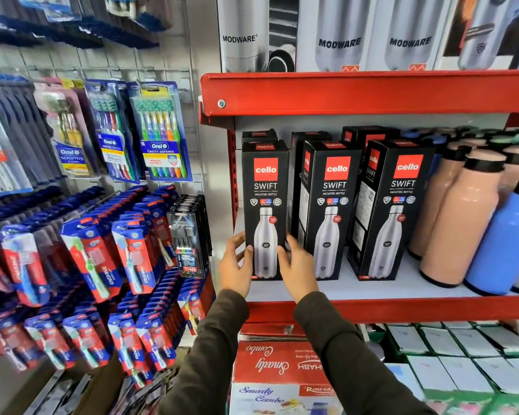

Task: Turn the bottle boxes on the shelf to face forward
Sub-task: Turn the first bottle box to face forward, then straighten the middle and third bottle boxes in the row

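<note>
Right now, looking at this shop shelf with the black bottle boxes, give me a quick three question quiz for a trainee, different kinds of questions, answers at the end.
1. True or false: both hands, the left hand and the right hand, are on the leftmost black Cello Swift bottle box.
2. How many black Cello Swift boxes stand in the front row?
3. What stands right of the rightmost black box? A) peach and blue loose bottles B) toothbrush packs C) white cartons

Key: 1 true; 2 three; 3 A. The toothbrush packs hang left of the red metal shelf.
</note>
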Demonstrator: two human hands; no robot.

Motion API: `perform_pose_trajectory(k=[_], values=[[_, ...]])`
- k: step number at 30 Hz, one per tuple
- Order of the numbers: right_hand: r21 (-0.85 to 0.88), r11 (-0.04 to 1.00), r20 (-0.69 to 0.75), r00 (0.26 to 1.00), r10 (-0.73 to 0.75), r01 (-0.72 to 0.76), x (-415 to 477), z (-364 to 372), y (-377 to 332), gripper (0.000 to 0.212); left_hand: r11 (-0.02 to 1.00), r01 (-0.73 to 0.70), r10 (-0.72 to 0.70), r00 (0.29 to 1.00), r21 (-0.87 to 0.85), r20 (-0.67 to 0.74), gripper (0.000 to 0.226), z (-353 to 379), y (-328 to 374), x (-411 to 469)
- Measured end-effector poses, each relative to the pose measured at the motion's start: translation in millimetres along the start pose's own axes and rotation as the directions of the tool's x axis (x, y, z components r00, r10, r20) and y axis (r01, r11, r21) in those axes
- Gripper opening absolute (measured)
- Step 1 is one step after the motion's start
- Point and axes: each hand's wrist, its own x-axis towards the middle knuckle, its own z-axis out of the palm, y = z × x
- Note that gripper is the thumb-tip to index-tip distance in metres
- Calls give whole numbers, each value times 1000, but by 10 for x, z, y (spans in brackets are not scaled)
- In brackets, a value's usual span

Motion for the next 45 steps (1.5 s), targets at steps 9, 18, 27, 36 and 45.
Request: perform_pose_trajectory(k=[9, 18, 27, 36, 45], values=[[83, 995, 7, 998, 58, -58, -85, -27, 2, 42, 1000, -12, 12, 1000, -21, 0, 32, -56, 58, -110], [189, 981, 6, 999, 48, -49, -329, -121, -21, 40, 997, -40, 38, 999, -64, -35, 28, -142, 144, -367], [242, 968, -33, 996, 78, -68, -580, -231, -126, 38, 995, -34, 26, 997, -92, -79, 30, -185, 204, -606], [266, 958, -32, 992, 119, -107, -672, -280, -152, 39, 996, -49, 40, 993, -79, -115, 31, -161, 251, -707], [216, 976, -156, 988, 15, 19, -710, -476, -81, 34, 994, -98, 112, 910, 54, -398, 36, 76, 316, -870]])
